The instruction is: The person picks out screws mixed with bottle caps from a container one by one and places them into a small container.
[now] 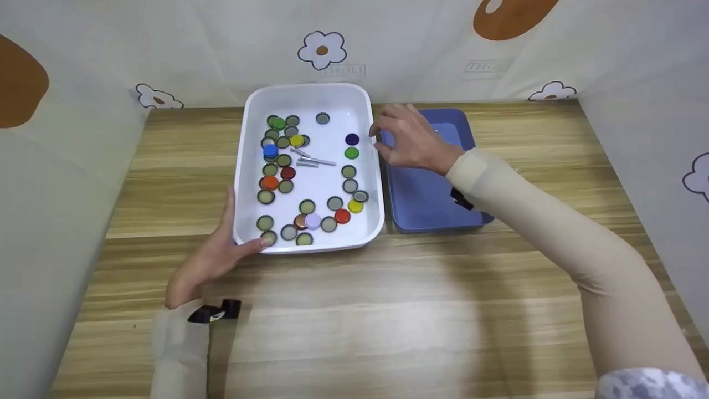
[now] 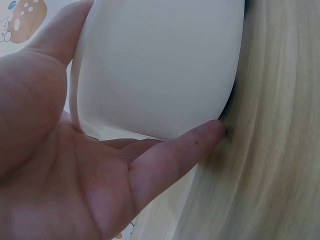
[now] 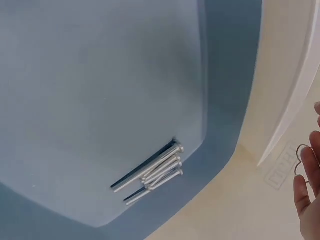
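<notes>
My left hand grips the near left corner of a white tub, thumb over the rim and fingers along the outer wall. The left wrist view shows its fingers against the tub's outer side. Three silver nails lie mid-tub among many bottle caps, some grey-backed, others coloured. Above the gap between the tub and a blue tray, my right hand hovers with loosely bent fingers, nothing visible in them. Several nails lie together in a corner of the blue tray, seen in the right wrist view.
The two containers stand side by side on a wood-grain table. Flower-printed white cloth hangs behind them and along both sides. The tub's right wall rises beside the tray.
</notes>
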A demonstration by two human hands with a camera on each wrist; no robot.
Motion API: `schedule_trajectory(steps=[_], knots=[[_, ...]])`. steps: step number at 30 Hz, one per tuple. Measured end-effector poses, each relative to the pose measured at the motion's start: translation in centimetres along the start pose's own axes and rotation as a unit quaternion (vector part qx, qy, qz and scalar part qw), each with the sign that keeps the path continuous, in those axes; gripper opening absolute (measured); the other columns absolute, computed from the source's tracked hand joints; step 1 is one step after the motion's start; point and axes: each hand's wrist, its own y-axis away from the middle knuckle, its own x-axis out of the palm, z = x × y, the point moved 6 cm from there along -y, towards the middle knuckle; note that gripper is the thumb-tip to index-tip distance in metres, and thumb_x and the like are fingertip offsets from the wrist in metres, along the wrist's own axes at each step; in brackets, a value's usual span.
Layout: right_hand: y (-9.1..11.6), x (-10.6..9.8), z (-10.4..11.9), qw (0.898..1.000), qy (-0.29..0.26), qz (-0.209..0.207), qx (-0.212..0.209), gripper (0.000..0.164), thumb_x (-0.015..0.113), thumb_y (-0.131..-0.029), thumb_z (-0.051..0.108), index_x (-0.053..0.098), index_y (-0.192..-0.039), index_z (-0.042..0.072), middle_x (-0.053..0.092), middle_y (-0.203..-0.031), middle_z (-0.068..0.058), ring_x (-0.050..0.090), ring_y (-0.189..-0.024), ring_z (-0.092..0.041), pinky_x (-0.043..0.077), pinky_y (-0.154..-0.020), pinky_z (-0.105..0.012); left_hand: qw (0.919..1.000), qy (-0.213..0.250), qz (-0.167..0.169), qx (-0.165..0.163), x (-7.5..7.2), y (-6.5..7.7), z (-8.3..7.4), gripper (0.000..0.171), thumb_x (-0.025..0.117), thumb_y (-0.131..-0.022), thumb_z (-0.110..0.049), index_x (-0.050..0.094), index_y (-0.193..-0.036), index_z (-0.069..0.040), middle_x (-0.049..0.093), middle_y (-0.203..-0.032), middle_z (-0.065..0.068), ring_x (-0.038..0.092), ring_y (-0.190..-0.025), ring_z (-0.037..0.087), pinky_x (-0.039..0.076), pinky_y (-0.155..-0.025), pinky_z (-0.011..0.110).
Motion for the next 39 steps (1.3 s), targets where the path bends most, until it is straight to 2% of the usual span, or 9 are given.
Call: schedule_trajectory(steps=[5, 11, 16, 22, 24, 28, 31, 34, 39], knots=[[-0.6, 0.2, 0.4, 1.000, -0.003, 0.024, 0.017, 0.023, 0.072, -0.086, 0.017, 0.074, -0.104, 0.004, 0.067, -0.120, -0.013, 0.058, -0.107, -0.030, 0.045, -0.087, -0.044, 1.0000, -0.007, 0.002, -0.001, -0.1, 0.0, -0.1, 0.120, 0.072, -0.092, -0.024, -0.032, -0.152, -0.039, -0.002, -0.171, 0.013, 0.026, -0.150, 0.043, 0.010, -0.128, 0.054], [-1.6, 0.5, 0.9, 0.998, -0.001, 0.053, 0.033, 0.026, 0.071, -0.087, 0.020, 0.074, -0.108, 0.004, 0.067, -0.127, -0.013, 0.058, -0.114, -0.030, 0.046, -0.093, -0.046, 0.9998, -0.013, 0.003, -0.017, -0.2, 0.1, 0.0, 0.121, 0.071, -0.093, -0.027, -0.034, -0.151, -0.038, -0.005, -0.170, 0.014, 0.018, -0.153, 0.044, 0.005, -0.128, 0.055], [-2.3, 0.7, 1.3, 0.998, -0.002, 0.059, 0.037, 0.026, 0.069, -0.089, 0.020, 0.074, -0.108, 0.004, 0.067, -0.121, -0.012, 0.058, -0.105, -0.029, 0.049, -0.091, -0.044, 1.0000, -0.005, -0.003, -0.003, -0.2, 0.1, -0.1, 0.120, 0.072, -0.092, -0.025, -0.031, -0.152, -0.039, -0.002, -0.171, 0.013, 0.021, -0.153, 0.043, 0.006, -0.128, 0.055], [-2.8, 1.2, 1.7, 0.995, -0.023, 0.075, 0.061, 0.028, 0.070, -0.089, 0.021, 0.074, -0.112, 0.005, 0.067, -0.116, -0.010, 0.062, -0.102, -0.028, 0.056, -0.092, -0.040, 0.9997, -0.007, -0.003, -0.022, -0.2, 0.2, 0.1, 0.120, 0.071, -0.093, -0.025, -0.033, -0.151, -0.038, -0.008, -0.170, 0.013, 0.018, -0.153, 0.043, 0.003, -0.128, 0.056], [-3.0, 1.4, 1.8, 0.994, -0.029, 0.083, 0.071, 0.030, 0.070, -0.089, 0.024, 0.073, -0.114, 0.006, 0.067, -0.116, -0.010, 0.062, -0.103, -0.027, 0.057, -0.093, -0.040, 0.9996, -0.006, -0.002, -0.027, -0.2, 0.2, 0.2, 0.120, 0.071, -0.093, -0.025, -0.033, -0.151, -0.039, -0.007, -0.170, 0.013, 0.019, -0.153, 0.043, 0.003, -0.128, 0.056], [-3.4, 1.8, 2.0, 0.991, -0.039, 0.099, 0.078, 0.033, 0.070, -0.089, 0.026, 0.073, -0.115, 0.006, 0.068, -0.115, -0.010, 0.062, -0.103, -0.026, 0.054, -0.096, -0.041, 0.9999, -0.005, -0.002, -0.011, -0.1, 0.3, 0.3, 0.119, 0.071, -0.093, -0.022, -0.031, -0.153, -0.036, 0.000, -0.170, 0.015, 0.023, -0.152, 0.042, 0.005, -0.128, 0.055], [-3.7, 2.1, 2.0, 0.987, -0.058, 0.115, 0.092, 0.035, 0.071, -0.088, 0.027, 0.072, -0.116, 0.006, 0.068, -0.114, -0.011, 0.062, -0.105, -0.026, 0.052, -0.096, -0.042, 0.9999, -0.014, -0.002, -0.009, -0.1, 0.3, 0.3, 0.118, 0.070, -0.094, -0.022, -0.031, -0.153, -0.034, 0.000, -0.170, 0.016, 0.017, -0.154, 0.042, 0.005, -0.128, 0.055], [-3.8, 2.6, 1.9, 0.979, -0.097, 0.130, 0.121, 0.039, 0.073, -0.087, 0.027, 0.071, -0.118, 0.005, 0.065, -0.118, -0.012, 0.061, -0.109, -0.027, 0.052, -0.096, -0.040, 0.9997, -0.015, -0.001, -0.018, -0.1, 0.3, 0.3, 0.118, 0.070, -0.094, -0.022, -0.031, -0.152, -0.037, -0.002, -0.170, 0.014, 0.013, -0.155, 0.042, 0.004, -0.128, 0.056], [-3.9, 3.1, 1.8, 0.967, -0.143, 0.140, 0.158, 0.041, 0.075, -0.085, 0.026, 0.070, -0.119, 0.005, 0.062, -0.123, -0.016, 0.061, -0.113, -0.029, 0.052, -0.097, -0.039, 1.0000, -0.001, -0.003, 0.000, 0.0, 0.0, 0.0, 0.118, 0.070, -0.094, -0.017, -0.029, -0.153, -0.039, 0.000, -0.171, 0.013, 0.021, -0.153, 0.041, 0.006, -0.128, 0.054]])
